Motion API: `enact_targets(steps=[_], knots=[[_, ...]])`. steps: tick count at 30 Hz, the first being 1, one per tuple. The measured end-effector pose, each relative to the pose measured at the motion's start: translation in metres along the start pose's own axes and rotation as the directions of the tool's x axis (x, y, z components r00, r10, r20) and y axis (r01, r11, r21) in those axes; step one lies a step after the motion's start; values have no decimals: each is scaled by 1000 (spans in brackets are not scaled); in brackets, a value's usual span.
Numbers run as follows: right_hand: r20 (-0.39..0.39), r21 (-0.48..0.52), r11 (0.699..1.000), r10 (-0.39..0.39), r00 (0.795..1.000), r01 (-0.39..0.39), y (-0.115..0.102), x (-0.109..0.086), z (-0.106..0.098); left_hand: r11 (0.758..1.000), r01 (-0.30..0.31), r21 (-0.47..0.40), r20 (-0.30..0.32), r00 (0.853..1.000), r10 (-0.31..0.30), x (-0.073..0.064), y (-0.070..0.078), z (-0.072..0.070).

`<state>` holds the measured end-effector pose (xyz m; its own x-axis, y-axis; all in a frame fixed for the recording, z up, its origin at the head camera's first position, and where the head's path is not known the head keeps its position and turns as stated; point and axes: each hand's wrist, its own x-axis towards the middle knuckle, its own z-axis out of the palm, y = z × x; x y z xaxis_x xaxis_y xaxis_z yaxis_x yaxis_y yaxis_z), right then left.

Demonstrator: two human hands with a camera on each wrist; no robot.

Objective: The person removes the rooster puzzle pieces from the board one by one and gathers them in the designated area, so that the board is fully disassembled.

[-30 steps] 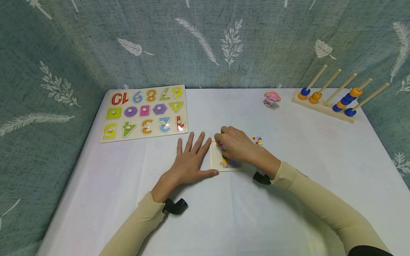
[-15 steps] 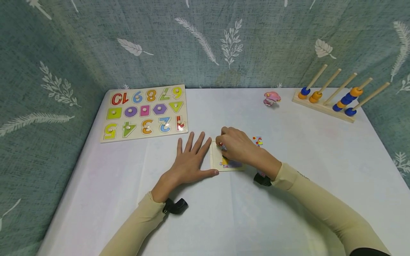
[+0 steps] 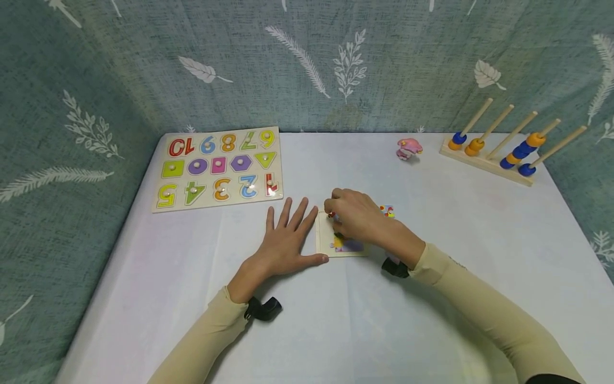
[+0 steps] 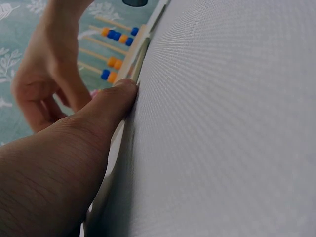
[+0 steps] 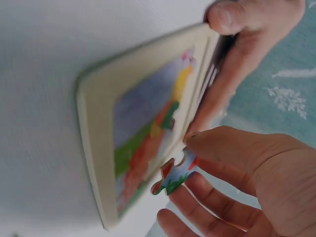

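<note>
Here's the left hand [image 3: 283, 248], fingers fanned wide across the bench [image 3: 307, 330], thumb pressed to a corner of the puzzle tray [image 3: 323, 234]. And the right hand [image 3: 354, 214], fingers curled, has a puzzle piece [image 5: 175, 173] pinched between thumb and fingers, right at the tray; whether it touches down, I can't tell. That right hand blocks the head view of much of the tray, with another bright piece [image 3: 387, 210] peeking out just past it. Number board [image 3: 206, 177] over to the left, near the left fingertips; pink figure [image 3: 409, 149] and bead stand [image 3: 484, 165] well back on the right.
</note>
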<state>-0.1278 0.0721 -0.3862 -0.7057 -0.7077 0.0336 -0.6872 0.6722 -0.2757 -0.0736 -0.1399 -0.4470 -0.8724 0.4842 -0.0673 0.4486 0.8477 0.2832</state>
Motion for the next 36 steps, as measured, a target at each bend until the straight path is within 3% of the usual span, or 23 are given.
enact_targets(steps=[17, 36], knots=[[-65, 14, 1000, -19, 998, 20, 15, -23, -41, 1000, 3, -4, 2, 1000, -3, 2, 1, 1], [-49, -13, 996, 85, 995, -85, 54, -59, -48, 1000, -3, -15, -8, 1000, 3, 2, 1, 2]])
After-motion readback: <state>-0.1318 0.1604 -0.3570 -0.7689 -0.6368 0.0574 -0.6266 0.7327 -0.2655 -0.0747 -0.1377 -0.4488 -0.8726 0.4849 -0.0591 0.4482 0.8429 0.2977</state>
